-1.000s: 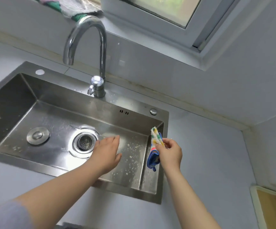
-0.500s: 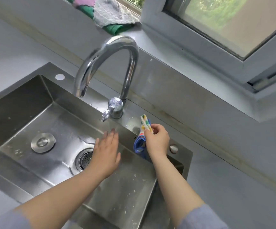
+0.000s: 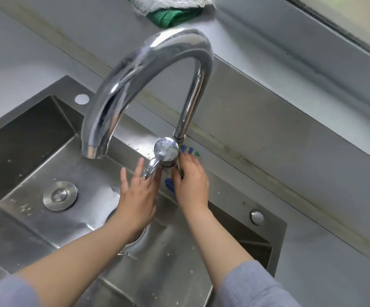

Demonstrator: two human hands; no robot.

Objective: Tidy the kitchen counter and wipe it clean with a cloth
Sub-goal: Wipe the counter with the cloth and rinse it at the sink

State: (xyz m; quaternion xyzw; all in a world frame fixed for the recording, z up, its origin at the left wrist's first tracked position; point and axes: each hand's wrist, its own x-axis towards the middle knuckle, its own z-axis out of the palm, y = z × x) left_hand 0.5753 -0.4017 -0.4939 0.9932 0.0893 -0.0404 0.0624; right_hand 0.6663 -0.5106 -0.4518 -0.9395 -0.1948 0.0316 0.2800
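1. Sink (image 3: 24, 138): stainless steel, set into the desk; the basin takes up the left and middle of the scene, its floor flecked with pale specks and water drops.
2. Round white cap (image 3: 81, 99): on the sink's back ledge, near its left corner.
3. Round metal plug (image 3: 60, 195): lies flat on the basin floor, left of the drain.
4. Tap (image 3: 148, 69): chrome, high arched spout, mouth pointing down over the basin; its base stands on the back ledge.
5. Left hand (image 3: 138, 196): released, fingers straight and spread, palm down over the drain, which it mostly hides. The fingertips reach under the tap lever (image 3: 152, 168); I cannot tell whether they touch it.
6. Folded cloths (image 3: 173, 9), white over green: on the window ledge, behind and above the tap.
7. Right hand (image 3: 190, 180): grasping the cloth (image 3: 169, 183), thumb and fingers closed on it, pressed just beside the right of the tap's base.
8. The cloth: bunched under that hand on the sink's back ledge; blue shows below the thumb, blue and green tips past the fingertips.
9. Round metal button (image 3: 257, 217): on the sink ledge, near the right corner.
10. Desk (image 3: 312, 251): pale grey, running to the right of the sink, with a stained seam along the wall.
11. Grey sleeve (image 3: 252, 284): on the right forearm, at the lower edge.
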